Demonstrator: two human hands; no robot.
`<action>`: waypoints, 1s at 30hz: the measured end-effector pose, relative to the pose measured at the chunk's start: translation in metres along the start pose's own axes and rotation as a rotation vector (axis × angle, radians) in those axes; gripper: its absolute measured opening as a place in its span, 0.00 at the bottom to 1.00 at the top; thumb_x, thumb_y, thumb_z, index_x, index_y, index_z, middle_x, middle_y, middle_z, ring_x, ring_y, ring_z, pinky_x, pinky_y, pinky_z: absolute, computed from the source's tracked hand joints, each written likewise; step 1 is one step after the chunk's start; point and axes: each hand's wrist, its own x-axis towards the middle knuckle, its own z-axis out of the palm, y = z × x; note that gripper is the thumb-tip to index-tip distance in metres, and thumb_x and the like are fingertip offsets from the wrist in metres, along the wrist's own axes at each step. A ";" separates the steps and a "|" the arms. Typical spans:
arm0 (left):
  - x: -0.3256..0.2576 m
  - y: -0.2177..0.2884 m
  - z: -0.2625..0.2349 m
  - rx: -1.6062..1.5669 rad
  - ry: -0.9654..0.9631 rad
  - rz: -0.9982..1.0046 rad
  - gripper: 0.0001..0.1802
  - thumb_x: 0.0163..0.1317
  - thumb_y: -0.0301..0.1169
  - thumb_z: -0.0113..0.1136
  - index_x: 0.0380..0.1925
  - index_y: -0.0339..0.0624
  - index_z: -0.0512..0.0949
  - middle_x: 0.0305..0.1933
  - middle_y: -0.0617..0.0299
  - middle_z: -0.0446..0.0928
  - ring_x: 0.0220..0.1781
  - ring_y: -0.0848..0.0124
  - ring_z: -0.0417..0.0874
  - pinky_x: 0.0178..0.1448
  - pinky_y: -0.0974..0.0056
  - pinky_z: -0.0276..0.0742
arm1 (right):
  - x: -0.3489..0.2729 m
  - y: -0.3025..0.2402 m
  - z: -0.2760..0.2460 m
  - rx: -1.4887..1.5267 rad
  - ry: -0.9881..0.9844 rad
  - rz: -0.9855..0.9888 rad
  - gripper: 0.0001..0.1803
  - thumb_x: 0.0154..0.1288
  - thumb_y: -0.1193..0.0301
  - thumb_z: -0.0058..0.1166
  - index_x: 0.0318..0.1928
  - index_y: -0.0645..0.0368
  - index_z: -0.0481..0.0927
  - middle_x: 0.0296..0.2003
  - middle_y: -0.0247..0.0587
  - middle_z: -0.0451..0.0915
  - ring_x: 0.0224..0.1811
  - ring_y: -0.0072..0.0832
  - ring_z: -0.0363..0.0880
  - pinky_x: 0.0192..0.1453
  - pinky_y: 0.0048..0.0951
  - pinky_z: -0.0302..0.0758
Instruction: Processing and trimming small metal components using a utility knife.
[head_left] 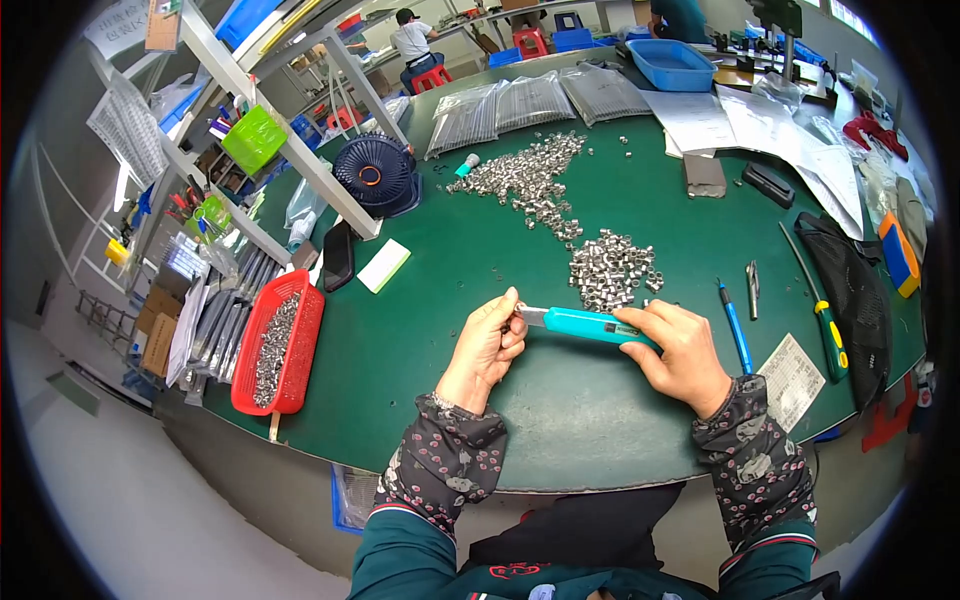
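My right hand (678,350) is closed around the turquoise handle of a utility knife (580,324), which points left above the near part of the green table. Its blade meets the fingertips of my left hand (484,345). Those fingers are pinched on a small metal ring, mostly hidden by the fingertips and the blade. Just beyond the knife lies a heap of short silvery metal rings (610,268). A larger spread of the same rings (525,175) runs toward the back of the table.
A red basket (309,345) of small metal parts stands at the left edge, near a black phone (339,255) and a dark fan (375,175). To the right lie a blue pen (735,328), a screwdriver (826,325) and a paper slip (792,382). Bagged tubes (530,104) line the back.
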 end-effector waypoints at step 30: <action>0.011 -0.017 0.040 0.593 -0.109 0.167 0.05 0.62 0.29 0.53 0.32 0.39 0.70 0.27 0.62 0.75 0.20 0.75 0.70 0.20 0.71 0.64 | 0.006 0.006 -0.004 0.143 0.363 0.117 0.18 0.49 0.76 0.59 0.44 0.61 0.77 0.26 0.45 0.74 0.25 0.38 0.74 0.29 0.31 0.69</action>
